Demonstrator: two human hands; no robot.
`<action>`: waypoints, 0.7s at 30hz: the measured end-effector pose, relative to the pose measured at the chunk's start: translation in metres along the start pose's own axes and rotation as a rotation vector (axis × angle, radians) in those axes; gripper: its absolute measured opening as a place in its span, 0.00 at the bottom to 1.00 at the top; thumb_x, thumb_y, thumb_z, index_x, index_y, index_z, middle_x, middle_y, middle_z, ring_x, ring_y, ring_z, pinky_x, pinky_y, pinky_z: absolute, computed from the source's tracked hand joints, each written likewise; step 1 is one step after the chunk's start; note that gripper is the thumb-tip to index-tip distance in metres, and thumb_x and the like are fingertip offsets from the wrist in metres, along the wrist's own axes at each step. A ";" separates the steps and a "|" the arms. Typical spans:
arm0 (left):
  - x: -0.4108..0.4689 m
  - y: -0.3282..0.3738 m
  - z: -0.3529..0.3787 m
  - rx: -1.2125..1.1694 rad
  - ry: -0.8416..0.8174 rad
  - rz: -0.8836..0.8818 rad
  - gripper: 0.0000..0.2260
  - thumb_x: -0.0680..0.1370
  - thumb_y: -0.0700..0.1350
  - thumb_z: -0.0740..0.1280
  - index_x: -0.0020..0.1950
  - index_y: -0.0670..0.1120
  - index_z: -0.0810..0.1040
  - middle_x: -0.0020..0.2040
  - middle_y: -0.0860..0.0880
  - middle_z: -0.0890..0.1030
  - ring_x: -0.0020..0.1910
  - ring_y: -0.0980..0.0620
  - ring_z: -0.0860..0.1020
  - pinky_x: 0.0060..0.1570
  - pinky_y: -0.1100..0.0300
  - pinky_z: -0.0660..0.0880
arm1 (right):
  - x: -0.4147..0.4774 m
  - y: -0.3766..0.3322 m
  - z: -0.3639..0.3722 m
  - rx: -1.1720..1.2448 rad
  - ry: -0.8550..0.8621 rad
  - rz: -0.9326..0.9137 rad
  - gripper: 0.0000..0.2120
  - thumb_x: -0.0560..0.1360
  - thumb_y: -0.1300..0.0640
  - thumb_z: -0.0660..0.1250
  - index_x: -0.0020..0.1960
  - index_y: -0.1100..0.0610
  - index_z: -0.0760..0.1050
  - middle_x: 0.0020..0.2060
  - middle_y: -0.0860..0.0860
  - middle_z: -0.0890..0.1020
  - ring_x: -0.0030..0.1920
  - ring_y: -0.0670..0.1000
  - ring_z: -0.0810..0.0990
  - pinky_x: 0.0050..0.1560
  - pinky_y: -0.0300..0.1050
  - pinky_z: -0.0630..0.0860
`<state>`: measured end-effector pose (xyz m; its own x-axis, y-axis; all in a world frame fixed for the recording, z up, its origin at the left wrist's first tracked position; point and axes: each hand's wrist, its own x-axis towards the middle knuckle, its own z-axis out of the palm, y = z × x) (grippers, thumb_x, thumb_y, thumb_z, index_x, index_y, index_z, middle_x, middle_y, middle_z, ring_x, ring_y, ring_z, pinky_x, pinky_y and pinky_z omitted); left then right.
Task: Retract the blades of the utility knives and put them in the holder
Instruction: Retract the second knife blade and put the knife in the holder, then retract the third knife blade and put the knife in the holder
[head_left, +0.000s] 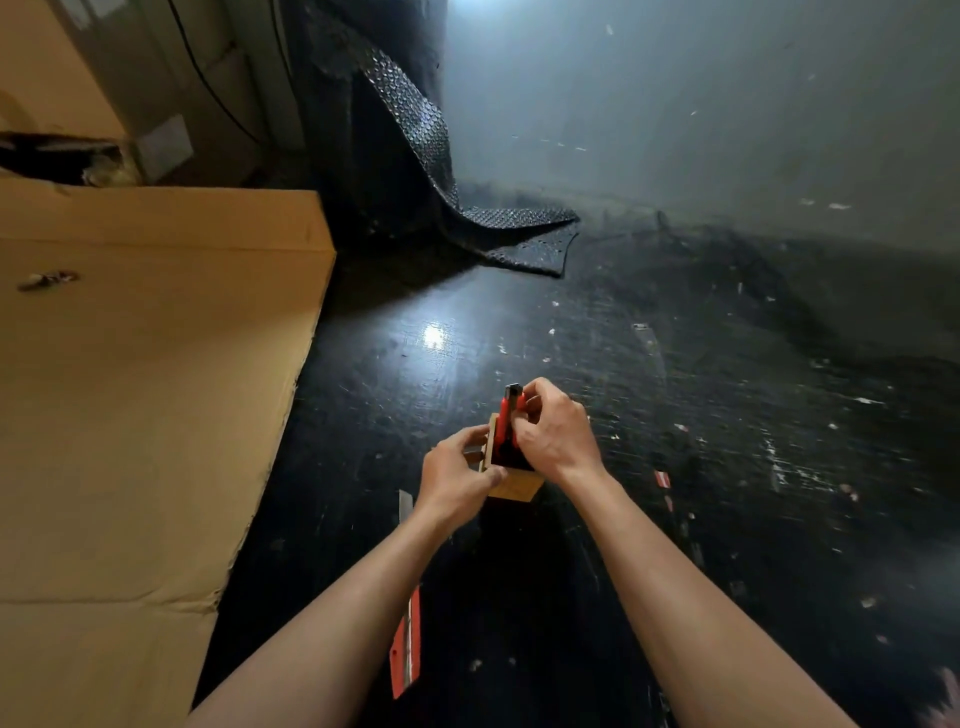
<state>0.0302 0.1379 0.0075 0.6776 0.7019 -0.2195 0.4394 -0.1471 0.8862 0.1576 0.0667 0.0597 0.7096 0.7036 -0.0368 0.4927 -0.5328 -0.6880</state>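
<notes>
A small wooden holder (514, 488) stands on the dark floor in the middle of the view. My left hand (457, 475) grips its left side. A red and black utility knife (508, 415) stands upright in the holder, its upper end sticking out. My right hand (553, 431) is closed around that knife from the right. No blade shows at its top end. Another red utility knife (407, 644) lies flat on the floor between my forearms, partly hidden by my left arm. A grey blade tip (404, 505) shows beside my left wrist.
A large flat sheet of cardboard (130, 389) covers the floor on the left. A black bubble-textured mat (467, 208) hangs and folds onto the floor at the back. A grey wall (727, 104) rises behind. The floor on the right is scattered with small scraps.
</notes>
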 end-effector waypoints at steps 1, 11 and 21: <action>0.000 -0.001 0.000 -0.005 0.000 0.002 0.27 0.71 0.40 0.78 0.70 0.48 0.79 0.61 0.50 0.84 0.57 0.56 0.80 0.48 0.73 0.72 | 0.000 0.000 0.001 -0.014 0.007 0.004 0.07 0.78 0.52 0.69 0.52 0.55 0.78 0.45 0.53 0.86 0.44 0.55 0.84 0.45 0.53 0.83; -0.006 -0.003 -0.002 -0.020 0.035 0.004 0.25 0.72 0.40 0.78 0.69 0.47 0.80 0.61 0.49 0.85 0.58 0.55 0.81 0.54 0.65 0.77 | -0.011 -0.006 -0.005 -0.044 0.083 -0.099 0.08 0.80 0.58 0.68 0.57 0.58 0.80 0.51 0.55 0.86 0.50 0.53 0.85 0.51 0.50 0.84; -0.071 -0.030 -0.039 0.114 0.127 -0.014 0.23 0.73 0.44 0.76 0.69 0.46 0.80 0.62 0.49 0.85 0.59 0.53 0.83 0.58 0.62 0.77 | -0.081 -0.012 0.026 -0.067 -0.086 -0.129 0.09 0.79 0.55 0.68 0.59 0.55 0.80 0.51 0.51 0.86 0.51 0.51 0.85 0.54 0.51 0.83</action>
<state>-0.0540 0.1203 0.0126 0.5941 0.7857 -0.1723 0.5177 -0.2096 0.8295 0.0814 0.0286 0.0522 0.5938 0.8044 -0.0147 0.6118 -0.4633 -0.6411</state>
